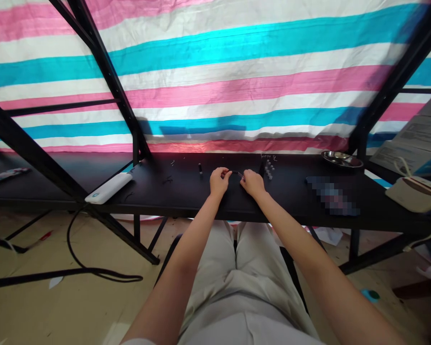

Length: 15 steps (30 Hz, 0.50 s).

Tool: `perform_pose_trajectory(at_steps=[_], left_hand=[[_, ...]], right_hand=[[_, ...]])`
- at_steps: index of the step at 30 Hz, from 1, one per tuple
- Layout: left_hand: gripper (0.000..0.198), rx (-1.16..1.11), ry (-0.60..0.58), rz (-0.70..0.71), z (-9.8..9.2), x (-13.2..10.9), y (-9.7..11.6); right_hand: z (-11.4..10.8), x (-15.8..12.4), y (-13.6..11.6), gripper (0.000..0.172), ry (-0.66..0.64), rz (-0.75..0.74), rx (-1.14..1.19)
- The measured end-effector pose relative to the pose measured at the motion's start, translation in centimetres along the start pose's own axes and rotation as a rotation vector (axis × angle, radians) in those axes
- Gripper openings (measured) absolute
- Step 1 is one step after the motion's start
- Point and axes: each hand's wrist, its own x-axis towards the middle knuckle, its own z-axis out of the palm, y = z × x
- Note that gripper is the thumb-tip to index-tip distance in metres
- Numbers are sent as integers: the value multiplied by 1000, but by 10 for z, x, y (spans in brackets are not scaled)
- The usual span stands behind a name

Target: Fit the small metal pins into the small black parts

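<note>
My left hand [220, 182] and my right hand [253, 184] rest close together on the black tabletop [294, 201], fingers pinched. A thin dark wire [235, 173] runs between the fingertips of both hands, and its small size hides the details. Left of my hands, a small black upright cylinder [200, 170] stands on the table. To the right, a cluster of small pale parts [269, 169] stands in rows, close to my right hand but not touching it.
A white power bank [108, 188] lies at the table's left, and a steel dish [342, 159] sits back right. A pixelated patch [332, 195] covers something on the table. Black steel frame legs [107, 72] and a striped tarp surround the table; a black cable [79, 254] crosses the floor.
</note>
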Motion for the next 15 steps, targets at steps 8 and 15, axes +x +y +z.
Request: perform_pose_trajectory(at_steps=[8, 15], left_hand=[[22, 60, -204, 132, 2, -6, 5], [18, -44, -236, 88, 3, -5, 3]], right_hand=[[0, -1, 1, 11, 26, 8, 16], [3, -2, 4, 8, 97, -77, 104]])
